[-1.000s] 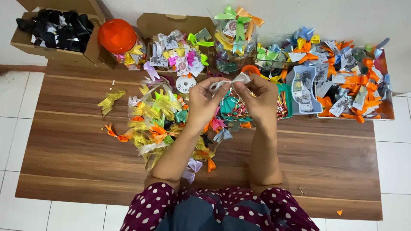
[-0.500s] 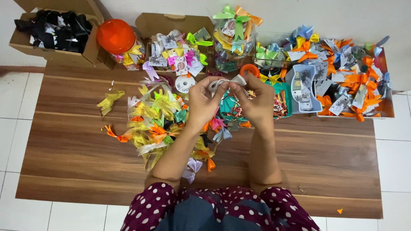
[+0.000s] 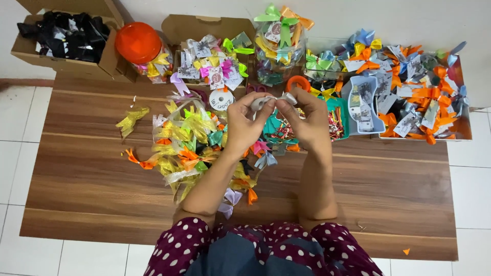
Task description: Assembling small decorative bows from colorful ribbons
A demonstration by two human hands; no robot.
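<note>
Both hands, left hand [image 3: 244, 122] & right hand [image 3: 306, 120], pinching a small silver ribbon [image 3: 272, 100] near the tabletop [image 3: 388, 179] back edge. Imo a loose pinch lets it drop into the bow pile [image 3: 189, 143].

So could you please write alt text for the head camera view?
Left hand and right hand pinch a small silver ribbon piece above a brown wooden table strewn with colourful ribbon bows.

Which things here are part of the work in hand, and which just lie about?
In hand:
left hand
right hand
silver ribbon piece
loose bow pile

Lying about:
box of black bows
orange lid jar
white ribbon spool
</note>
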